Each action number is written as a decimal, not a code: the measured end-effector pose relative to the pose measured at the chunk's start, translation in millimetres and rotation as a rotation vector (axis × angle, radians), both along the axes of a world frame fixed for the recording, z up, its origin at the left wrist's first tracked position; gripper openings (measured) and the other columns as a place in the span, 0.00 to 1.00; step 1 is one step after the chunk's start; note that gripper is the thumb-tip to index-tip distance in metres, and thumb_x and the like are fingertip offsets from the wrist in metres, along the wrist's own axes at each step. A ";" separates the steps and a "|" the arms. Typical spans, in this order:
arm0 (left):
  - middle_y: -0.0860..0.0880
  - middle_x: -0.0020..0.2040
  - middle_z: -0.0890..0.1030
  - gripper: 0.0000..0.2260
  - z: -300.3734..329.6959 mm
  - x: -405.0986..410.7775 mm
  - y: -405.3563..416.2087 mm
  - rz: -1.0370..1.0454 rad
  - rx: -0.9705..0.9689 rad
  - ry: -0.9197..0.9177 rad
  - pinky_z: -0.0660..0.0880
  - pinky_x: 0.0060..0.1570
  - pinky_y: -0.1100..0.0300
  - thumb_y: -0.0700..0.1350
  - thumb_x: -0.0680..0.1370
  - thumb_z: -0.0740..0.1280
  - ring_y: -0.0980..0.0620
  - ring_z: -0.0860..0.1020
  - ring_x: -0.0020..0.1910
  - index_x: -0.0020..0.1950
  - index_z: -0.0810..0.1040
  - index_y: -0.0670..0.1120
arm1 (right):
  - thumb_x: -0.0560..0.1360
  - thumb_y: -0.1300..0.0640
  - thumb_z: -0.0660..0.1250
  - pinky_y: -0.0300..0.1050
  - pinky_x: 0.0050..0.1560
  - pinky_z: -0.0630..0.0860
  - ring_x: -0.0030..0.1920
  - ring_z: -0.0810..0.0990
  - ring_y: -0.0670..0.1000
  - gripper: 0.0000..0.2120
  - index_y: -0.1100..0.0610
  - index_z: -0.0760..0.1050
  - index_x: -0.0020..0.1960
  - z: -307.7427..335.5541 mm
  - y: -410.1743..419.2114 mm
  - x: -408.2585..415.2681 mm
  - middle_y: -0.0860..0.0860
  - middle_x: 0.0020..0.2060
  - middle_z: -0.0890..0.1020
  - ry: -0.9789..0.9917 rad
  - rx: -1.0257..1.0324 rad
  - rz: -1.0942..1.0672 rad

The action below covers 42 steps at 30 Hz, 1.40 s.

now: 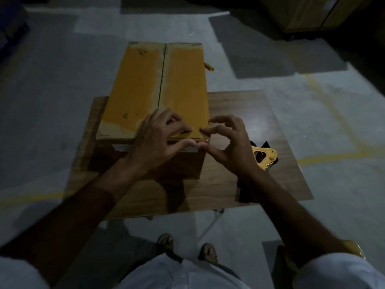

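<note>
the glossy tape strip point(187, 134) lies folded over the near edge of the cardboard box point(145, 86), close to its right corner. your left hand point(160, 140) clamps it there, bent fingertips on top and thumb along the front face, probably to bed the tape down. your right hand point(231, 147) pinches the strip's end at the corner between forefinger and thumb, other fingers lifted clear. the box is long and orange-brown, its centre seam not yet taped, and it overhangs the far side of the small wooden table point(245, 109). the yellow tape dispenser point(264, 156) lies by your right wrist, within easy reach.
</note>
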<state>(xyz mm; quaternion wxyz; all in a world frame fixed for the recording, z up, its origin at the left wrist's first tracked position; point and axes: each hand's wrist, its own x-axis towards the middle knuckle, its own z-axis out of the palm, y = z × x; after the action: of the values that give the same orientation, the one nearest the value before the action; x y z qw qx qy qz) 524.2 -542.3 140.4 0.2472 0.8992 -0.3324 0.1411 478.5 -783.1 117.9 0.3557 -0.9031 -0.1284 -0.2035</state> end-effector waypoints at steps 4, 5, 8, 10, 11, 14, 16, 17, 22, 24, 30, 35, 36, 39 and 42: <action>0.48 0.54 0.77 0.20 -5.8 -6.9 -12.1 0.090 0.030 -0.044 0.67 0.49 0.55 0.64 0.75 0.72 0.49 0.71 0.52 0.58 0.84 0.51 | 0.70 0.52 0.82 0.59 0.60 0.77 0.65 0.75 0.57 0.22 0.57 0.83 0.61 -19.0 3.8 -0.7 0.57 0.64 0.78 0.007 0.100 -0.014; 0.48 0.54 0.76 0.21 -6.7 -9.4 -12.5 0.107 0.045 -0.048 0.67 0.49 0.54 0.64 0.74 0.73 0.48 0.71 0.53 0.58 0.83 0.51 | 0.70 0.52 0.82 0.59 0.61 0.77 0.65 0.74 0.58 0.23 0.57 0.83 0.62 -22.5 6.3 -2.5 0.57 0.65 0.77 0.020 0.120 -0.017; 0.48 0.55 0.75 0.24 -2.4 -11.2 -14.6 0.118 0.063 -0.027 0.69 0.50 0.52 0.65 0.71 0.74 0.49 0.70 0.53 0.59 0.82 0.52 | 0.70 0.49 0.82 0.59 0.62 0.76 0.66 0.73 0.56 0.26 0.54 0.81 0.65 -21.3 1.9 -5.3 0.55 0.66 0.76 0.058 0.113 0.026; 0.50 0.53 0.73 0.23 2.5 -7.0 -17.5 0.097 0.018 0.023 0.70 0.49 0.51 0.67 0.71 0.73 0.52 0.68 0.52 0.56 0.82 0.52 | 0.70 0.43 0.81 0.59 0.62 0.76 0.67 0.73 0.54 0.27 0.50 0.81 0.66 -14.1 -9.2 -1.3 0.53 0.66 0.75 0.072 0.080 0.097; 0.52 0.52 0.73 0.22 4.1 -4.0 -19.3 0.082 -0.016 0.052 0.71 0.49 0.51 0.68 0.72 0.72 0.52 0.69 0.52 0.55 0.83 0.52 | 0.71 0.40 0.79 0.58 0.62 0.77 0.67 0.73 0.52 0.26 0.49 0.81 0.66 -10.1 -14.0 2.7 0.52 0.65 0.75 0.077 0.075 0.124; 0.53 0.50 0.74 0.19 -0.8 -1.3 -22.2 0.060 -0.048 0.029 0.73 0.47 0.50 0.66 0.76 0.70 0.51 0.72 0.50 0.53 0.84 0.51 | 0.73 0.43 0.79 0.59 0.62 0.77 0.67 0.74 0.52 0.20 0.49 0.83 0.61 -8.0 -17.6 13.2 0.52 0.64 0.76 0.054 0.076 0.131; 0.52 0.49 0.75 0.19 -6.0 -1.5 -22.1 0.066 -0.030 -0.013 0.73 0.46 0.50 0.66 0.76 0.70 0.50 0.72 0.50 0.53 0.85 0.51 | 0.73 0.48 0.80 0.61 0.63 0.76 0.68 0.74 0.53 0.19 0.52 0.83 0.61 -14.5 -12.0 13.5 0.54 0.65 0.76 0.044 0.109 0.108; 0.51 0.50 0.75 0.20 -7.6 -2.0 -21.7 0.065 -0.019 -0.022 0.72 0.46 0.51 0.66 0.77 0.70 0.50 0.72 0.50 0.54 0.85 0.51 | 0.73 0.50 0.81 0.61 0.63 0.76 0.68 0.74 0.54 0.19 0.53 0.83 0.61 -18.0 -8.5 10.6 0.54 0.65 0.75 0.046 0.134 0.097; 0.52 0.57 0.77 0.19 -6.1 -10.2 -12.6 0.044 0.065 -0.004 0.74 0.52 0.48 0.60 0.76 0.73 0.51 0.72 0.55 0.63 0.82 0.53 | 0.71 0.49 0.81 0.58 0.63 0.74 0.69 0.71 0.54 0.21 0.51 0.82 0.62 -15.0 -6.9 3.1 0.55 0.67 0.74 0.016 0.077 0.074; 0.54 0.60 0.77 0.18 -2.4 -14.7 -4.7 0.036 0.006 0.068 0.76 0.55 0.48 0.58 0.76 0.75 0.52 0.73 0.58 0.64 0.82 0.54 | 0.71 0.47 0.80 0.59 0.62 0.72 0.69 0.69 0.55 0.20 0.49 0.81 0.60 -4.4 -7.9 8.5 0.54 0.68 0.73 0.011 -0.020 0.094; 0.50 0.52 0.77 0.15 0.7 -18.1 -0.9 0.213 -0.055 0.045 0.76 0.50 0.49 0.58 0.76 0.75 0.49 0.74 0.54 0.56 0.85 0.49 | 0.77 0.47 0.75 0.52 0.60 0.71 0.62 0.76 0.55 0.13 0.53 0.85 0.59 -1.0 12.1 16.7 0.53 0.61 0.80 -0.063 -0.082 0.183; 0.50 0.58 0.78 0.20 6.7 -26.9 7.4 0.185 0.074 0.057 0.75 0.56 0.49 0.51 0.73 0.79 0.51 0.73 0.57 0.64 0.82 0.50 | 0.72 0.56 0.79 0.64 0.68 0.70 0.62 0.78 0.57 0.16 0.56 0.84 0.59 2.0 12.3 10.1 0.55 0.60 0.81 -0.080 -0.136 0.173; 0.51 0.59 0.78 0.21 10.4 -26.2 12.1 0.198 0.082 0.061 0.74 0.58 0.48 0.52 0.72 0.80 0.52 0.73 0.58 0.63 0.82 0.50 | 0.71 0.56 0.80 0.67 0.71 0.67 0.62 0.78 0.58 0.17 0.55 0.84 0.59 7.0 11.6 10.9 0.55 0.60 0.81 -0.072 -0.180 0.171; 0.53 0.55 0.76 0.20 19.6 -22.7 32.4 0.332 0.046 0.027 0.71 0.56 0.50 0.60 0.71 0.78 0.53 0.71 0.56 0.59 0.83 0.53 | 0.71 0.45 0.79 0.67 0.77 0.60 0.61 0.79 0.55 0.17 0.51 0.84 0.56 24.6 18.0 20.1 0.52 0.56 0.81 -0.031 -0.305 0.132; 0.51 0.53 0.76 0.20 19.1 -21.9 45.6 0.326 0.027 0.053 0.75 0.51 0.51 0.59 0.72 0.78 0.51 0.72 0.55 0.60 0.84 0.52 | 0.73 0.37 0.74 0.63 0.74 0.63 0.58 0.80 0.53 0.17 0.48 0.84 0.54 36.3 44.7 32.0 0.50 0.54 0.82 -0.012 -0.380 0.135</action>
<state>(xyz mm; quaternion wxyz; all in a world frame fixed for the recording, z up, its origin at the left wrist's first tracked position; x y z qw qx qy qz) 502.3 -496.8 159.5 0.2177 0.9478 -0.1774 0.1513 510.6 -738.5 154.2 0.1907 -0.9421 -0.2268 -0.1568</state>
